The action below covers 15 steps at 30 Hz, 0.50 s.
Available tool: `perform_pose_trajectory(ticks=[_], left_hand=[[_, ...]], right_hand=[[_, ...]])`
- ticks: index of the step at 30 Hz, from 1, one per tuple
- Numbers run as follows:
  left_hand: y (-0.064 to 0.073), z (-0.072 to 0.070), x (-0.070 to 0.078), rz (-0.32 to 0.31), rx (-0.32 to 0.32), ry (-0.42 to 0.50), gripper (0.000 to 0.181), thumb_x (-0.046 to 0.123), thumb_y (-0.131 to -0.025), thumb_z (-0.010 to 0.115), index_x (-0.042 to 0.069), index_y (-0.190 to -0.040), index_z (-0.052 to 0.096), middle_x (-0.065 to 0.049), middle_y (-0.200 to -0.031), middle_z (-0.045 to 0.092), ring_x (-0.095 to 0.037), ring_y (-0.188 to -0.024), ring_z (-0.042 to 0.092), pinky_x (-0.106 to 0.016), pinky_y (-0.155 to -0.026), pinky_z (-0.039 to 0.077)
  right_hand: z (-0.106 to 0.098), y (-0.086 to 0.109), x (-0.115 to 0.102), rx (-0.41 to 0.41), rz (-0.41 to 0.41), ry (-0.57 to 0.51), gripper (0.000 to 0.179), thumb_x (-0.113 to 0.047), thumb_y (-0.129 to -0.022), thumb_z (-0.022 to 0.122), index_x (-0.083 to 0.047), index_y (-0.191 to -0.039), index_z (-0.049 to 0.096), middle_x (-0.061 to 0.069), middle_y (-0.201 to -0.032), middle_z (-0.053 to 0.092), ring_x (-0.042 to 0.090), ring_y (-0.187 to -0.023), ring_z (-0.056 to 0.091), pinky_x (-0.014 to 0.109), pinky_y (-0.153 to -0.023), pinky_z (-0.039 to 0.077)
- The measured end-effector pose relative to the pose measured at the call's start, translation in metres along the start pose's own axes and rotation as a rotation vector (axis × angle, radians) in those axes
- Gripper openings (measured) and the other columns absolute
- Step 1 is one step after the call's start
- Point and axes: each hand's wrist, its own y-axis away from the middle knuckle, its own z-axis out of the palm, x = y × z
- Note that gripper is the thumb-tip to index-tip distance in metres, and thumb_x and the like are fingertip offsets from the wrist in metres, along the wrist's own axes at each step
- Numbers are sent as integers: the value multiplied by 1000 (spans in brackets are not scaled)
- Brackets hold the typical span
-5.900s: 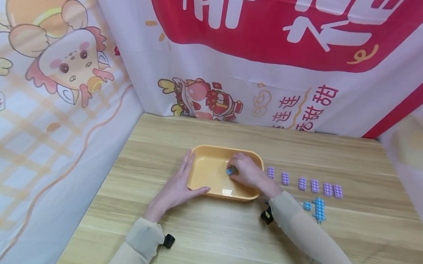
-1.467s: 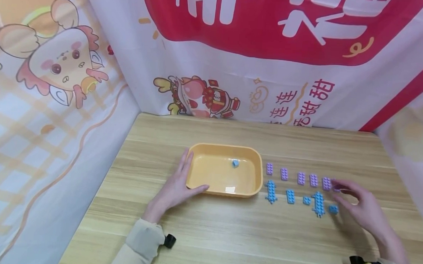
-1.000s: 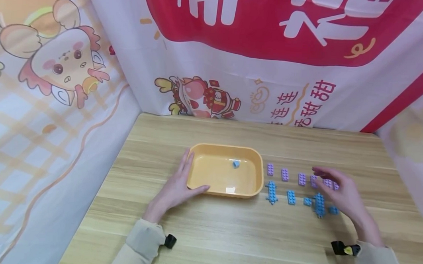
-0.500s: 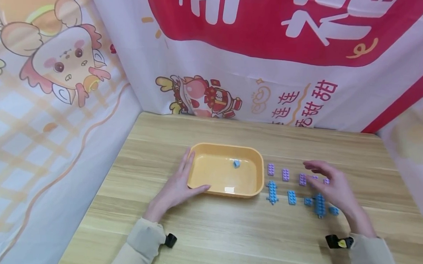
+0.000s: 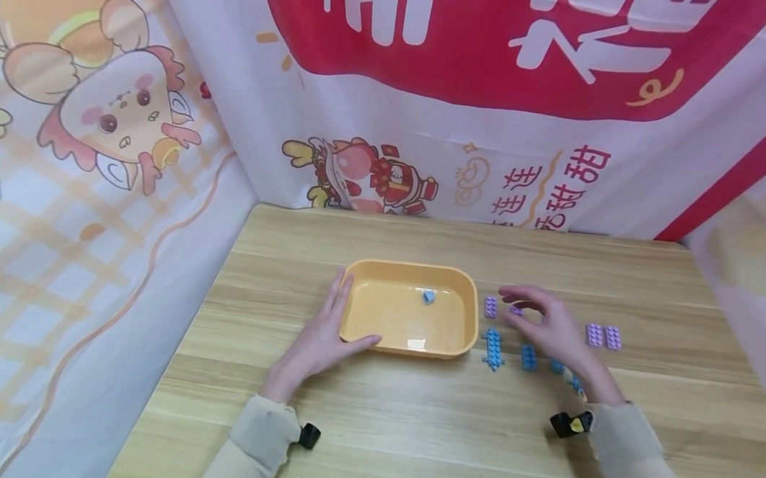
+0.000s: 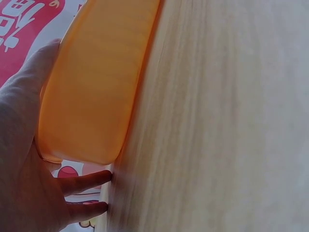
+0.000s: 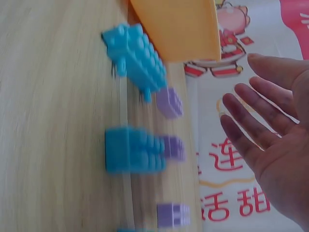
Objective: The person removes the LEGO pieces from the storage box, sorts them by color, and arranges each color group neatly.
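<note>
My left hand rests against the left end of a yellow-orange tray, thumb along its front rim. In the left wrist view the fingers are spread and fairly straight beside the tray wall. A small light-blue brick lies inside the tray. My right hand is over the row of purple bricks right of the tray; the right wrist view shows its fingers loosely extended with nothing held. One purple brick is nearest the tray, another shows between thumb and fingers, and some are hidden under the hand.
Below the purple row lie a long blue brick with side pegs and a rectangular blue brick. Other blue pieces are partly covered by the right wrist. Two purple bricks lie farther right. Printed cloths hang behind and beside the wooden table.
My right hand left the tray, where it held a blue piece, reached the far right of the purple row, then moved back leftward above it. A blue brick stays in the tray; the left hand stays put.
</note>
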Motion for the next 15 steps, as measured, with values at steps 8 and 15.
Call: perform_pose_trajectory(ticks=[8,15], left_hand=[[-1,0,-1,6,4,1,129,87,-86,71,42,-175,-10,29,-179,-27,-48,-166,31,-74,-125,40],[-1,1,-1,3,1,6,129,87,-86,70,42,-175,-10,30,-179,-27,-47,-166,31,-73,-125,42]], right_hand=[[20,-14,-14,-15,-69,-18,39,-6,-100,80,-2,-137,72,18,-134,77,39,-122,73,61,-106,62],[36,-22,-19,-79,-93,-54,40,-6,-101,78,-4,-140,71,21,-145,73,46,-139,65,68,-119,52]])
